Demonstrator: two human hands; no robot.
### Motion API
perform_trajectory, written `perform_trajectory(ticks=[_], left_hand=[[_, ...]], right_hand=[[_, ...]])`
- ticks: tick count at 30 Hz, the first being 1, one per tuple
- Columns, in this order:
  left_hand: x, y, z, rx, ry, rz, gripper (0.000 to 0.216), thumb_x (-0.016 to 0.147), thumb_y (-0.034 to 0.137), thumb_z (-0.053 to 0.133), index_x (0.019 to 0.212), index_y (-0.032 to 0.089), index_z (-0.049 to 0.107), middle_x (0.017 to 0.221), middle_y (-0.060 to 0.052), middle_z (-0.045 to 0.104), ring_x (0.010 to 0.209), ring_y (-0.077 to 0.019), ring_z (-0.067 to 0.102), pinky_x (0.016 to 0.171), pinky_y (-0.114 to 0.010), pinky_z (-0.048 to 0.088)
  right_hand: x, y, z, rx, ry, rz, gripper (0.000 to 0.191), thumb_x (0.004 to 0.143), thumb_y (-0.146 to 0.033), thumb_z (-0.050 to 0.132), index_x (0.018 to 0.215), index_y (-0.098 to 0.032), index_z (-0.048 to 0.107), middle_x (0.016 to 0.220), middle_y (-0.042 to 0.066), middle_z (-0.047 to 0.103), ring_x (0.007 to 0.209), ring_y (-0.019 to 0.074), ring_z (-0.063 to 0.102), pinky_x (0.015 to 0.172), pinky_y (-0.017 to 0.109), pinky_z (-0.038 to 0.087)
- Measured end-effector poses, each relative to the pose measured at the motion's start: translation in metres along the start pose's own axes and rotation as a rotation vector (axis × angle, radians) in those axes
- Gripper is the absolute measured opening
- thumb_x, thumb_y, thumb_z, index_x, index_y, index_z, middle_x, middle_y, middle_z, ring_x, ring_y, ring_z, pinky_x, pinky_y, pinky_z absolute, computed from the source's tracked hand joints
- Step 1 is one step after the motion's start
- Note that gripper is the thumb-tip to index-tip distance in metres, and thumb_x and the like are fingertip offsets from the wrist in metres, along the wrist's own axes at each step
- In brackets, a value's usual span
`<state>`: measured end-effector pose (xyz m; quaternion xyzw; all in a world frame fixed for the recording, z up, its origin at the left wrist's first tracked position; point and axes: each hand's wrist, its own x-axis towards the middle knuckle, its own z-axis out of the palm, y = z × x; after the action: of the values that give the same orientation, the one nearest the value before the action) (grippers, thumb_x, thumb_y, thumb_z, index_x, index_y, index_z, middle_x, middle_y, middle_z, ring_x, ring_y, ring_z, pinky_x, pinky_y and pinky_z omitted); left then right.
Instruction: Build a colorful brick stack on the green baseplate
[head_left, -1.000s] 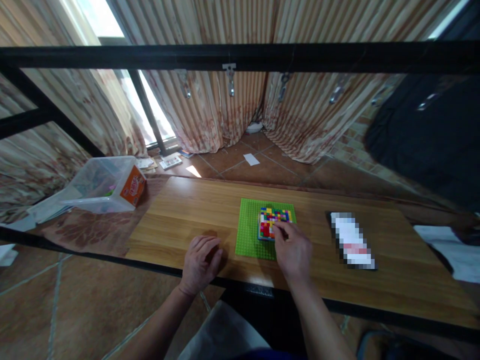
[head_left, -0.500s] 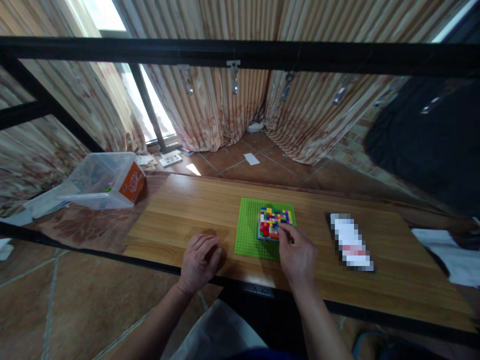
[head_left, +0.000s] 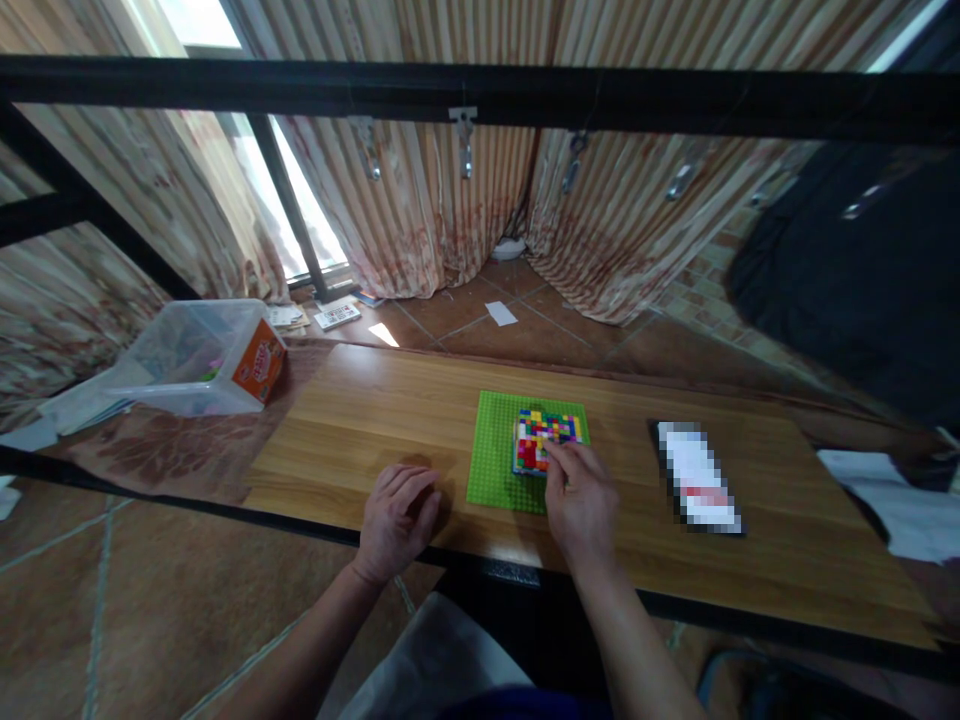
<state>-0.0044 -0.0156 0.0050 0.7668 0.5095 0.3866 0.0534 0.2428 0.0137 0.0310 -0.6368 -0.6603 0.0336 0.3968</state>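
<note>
A green studded baseplate [head_left: 495,450] lies on the wooden table [head_left: 390,410]. A flat block of small multicoloured bricks [head_left: 544,432] stands on its right half. My right hand [head_left: 581,500] rests at the block's near edge, its fingers bunched together and the fingertips touching the bricks; whether a brick is between them is hidden. My left hand [head_left: 397,515] lies palm down on the table to the left of the baseplate, fingers loosely curled and apart, holding nothing.
A blurred white and dark flat object [head_left: 697,478] lies on the table to the right. A clear plastic bin [head_left: 199,358] with an orange label sits on the floor at left. A black metal bar [head_left: 480,95] crosses overhead. Curtains hang behind.
My right hand has shifted slightly left along the near edge of the brick block. My left hand has stayed in place.
</note>
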Motion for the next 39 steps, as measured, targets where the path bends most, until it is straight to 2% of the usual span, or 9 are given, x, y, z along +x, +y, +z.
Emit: perform_trajectory(ticks=[9, 15, 22, 27, 29, 32, 34, 37, 39], left_hand=[[0.000, 0.000, 0.000, -0.022, 0.009, 0.011, 0.023, 0.083, 0.018, 0.061, 0.107, 0.020, 0.061, 0.099, -0.007, 0.069, 0.097, -0.0215, 0.061, 0.090, -0.041, 0.050], [0.002, 0.003, -0.006, -0.036, -0.025, -0.061, 0.026, 0.084, 0.021, 0.059, 0.110, 0.020, 0.059, 0.106, -0.008, 0.067, 0.102, -0.0242, 0.061, 0.094, -0.046, 0.047], [-0.002, 0.000, -0.023, -0.065, -0.122, -0.173, 0.056, 0.075, 0.017, 0.061, 0.130, 0.017, 0.047, 0.128, -0.014, 0.057, 0.122, -0.0291, 0.050, 0.103, -0.050, 0.042], [-0.007, -0.002, -0.023, -0.071, -0.160, -0.200, 0.066, 0.073, 0.017, 0.063, 0.135, 0.017, 0.042, 0.129, -0.014, 0.056, 0.121, -0.0302, 0.050, 0.102, -0.052, 0.042], [-0.006, -0.002, -0.023, -0.067, -0.180, -0.196, 0.068, 0.073, 0.018, 0.063, 0.137, 0.016, 0.040, 0.127, -0.015, 0.057, 0.118, -0.0300, 0.052, 0.101, -0.052, 0.043], [-0.005, -0.004, -0.024, -0.087, -0.227, -0.164, 0.073, 0.070, 0.011, 0.058, 0.139, 0.017, 0.038, 0.129, -0.014, 0.056, 0.118, -0.0299, 0.052, 0.101, -0.052, 0.043], [-0.005, -0.008, -0.026, -0.110, -0.240, -0.153, 0.079, 0.064, 0.003, 0.050, 0.141, 0.019, 0.037, 0.132, -0.013, 0.054, 0.120, -0.0289, 0.051, 0.102, -0.052, 0.043], [-0.005, -0.013, -0.028, -0.147, -0.245, -0.156, 0.088, 0.058, -0.003, 0.041, 0.142, 0.021, 0.037, 0.133, -0.011, 0.055, 0.121, -0.0262, 0.052, 0.103, -0.050, 0.045], [-0.003, -0.016, -0.029, -0.164, -0.250, -0.150, 0.088, 0.057, -0.004, 0.039, 0.141, 0.021, 0.039, 0.132, -0.010, 0.057, 0.120, -0.0249, 0.053, 0.102, -0.049, 0.046]], right_hand=[[-0.001, 0.001, 0.003, -0.065, -0.028, -0.012, 0.032, 0.090, -0.019, 0.043, 0.100, -0.020, 0.073, 0.097, 0.008, 0.065, 0.094, 0.0192, 0.059, 0.085, 0.034, 0.048], [0.001, 0.002, -0.002, -0.071, -0.047, -0.040, 0.032, 0.089, -0.021, 0.042, 0.098, -0.021, 0.073, 0.097, 0.009, 0.065, 0.092, 0.0197, 0.059, 0.084, 0.035, 0.049], [0.000, 0.007, -0.006, -0.022, -0.016, -0.057, 0.033, 0.090, -0.031, 0.044, 0.103, -0.021, 0.072, 0.098, 0.010, 0.066, 0.090, 0.0213, 0.061, 0.080, 0.037, 0.050], [-0.002, -0.005, -0.010, 0.007, 0.040, -0.048, 0.034, 0.092, -0.032, 0.044, 0.111, -0.018, 0.068, 0.100, 0.011, 0.068, 0.091, 0.0219, 0.062, 0.083, 0.037, 0.049], [-0.007, -0.017, -0.008, 0.049, 0.040, -0.050, 0.032, 0.092, -0.033, 0.045, 0.107, -0.017, 0.069, 0.100, 0.011, 0.068, 0.092, 0.0212, 0.062, 0.084, 0.036, 0.049], [-0.023, -0.038, 0.002, 0.156, -0.069, -0.087, 0.027, 0.093, -0.031, 0.045, 0.098, -0.020, 0.069, 0.097, 0.008, 0.068, 0.091, 0.0189, 0.062, 0.085, 0.033, 0.048], [-0.036, -0.053, 0.014, 0.212, -0.214, -0.114, 0.025, 0.093, -0.029, 0.045, 0.096, -0.022, 0.068, 0.096, 0.006, 0.068, 0.090, 0.0179, 0.061, 0.084, 0.032, 0.048], [-0.051, -0.072, 0.034, 0.209, -0.351, -0.146, 0.023, 0.093, -0.025, 0.044, 0.095, -0.022, 0.067, 0.094, 0.005, 0.067, 0.090, 0.0181, 0.060, 0.082, 0.031, 0.046], [-0.055, -0.081, 0.046, 0.171, -0.387, -0.156, 0.020, 0.091, -0.027, 0.048, 0.095, -0.022, 0.066, 0.092, 0.006, 0.066, 0.089, 0.0191, 0.058, 0.081, 0.032, 0.044]])
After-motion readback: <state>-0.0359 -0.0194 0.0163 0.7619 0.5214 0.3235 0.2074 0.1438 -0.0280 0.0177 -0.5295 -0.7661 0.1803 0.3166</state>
